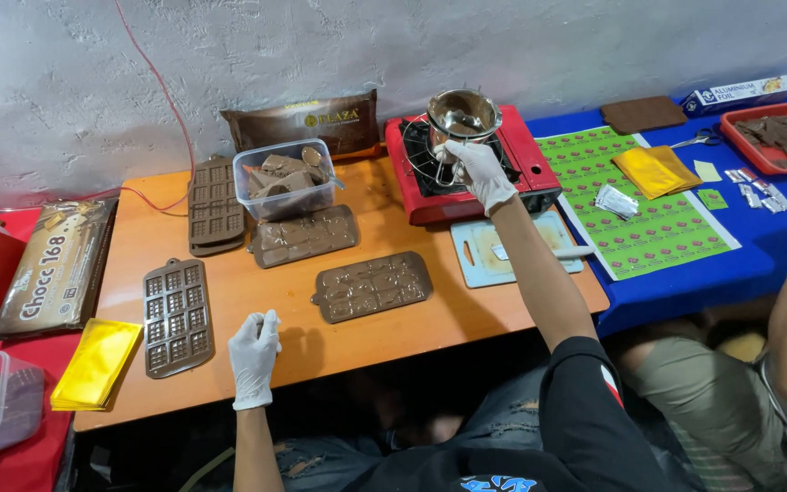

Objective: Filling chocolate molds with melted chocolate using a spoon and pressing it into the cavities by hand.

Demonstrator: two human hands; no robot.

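Scissors (705, 138), foil box (741, 94), yellow wrappers (95, 364).

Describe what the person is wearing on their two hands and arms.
Both the left hand and the right hand wear thin white disposable gloves, slightly wrinkled, ending at the wrist. Below the gloves both forearms are bare. The right upper arm is covered by a short black sleeve with a small red and white mark near its edge. No watch or jewellery shows.
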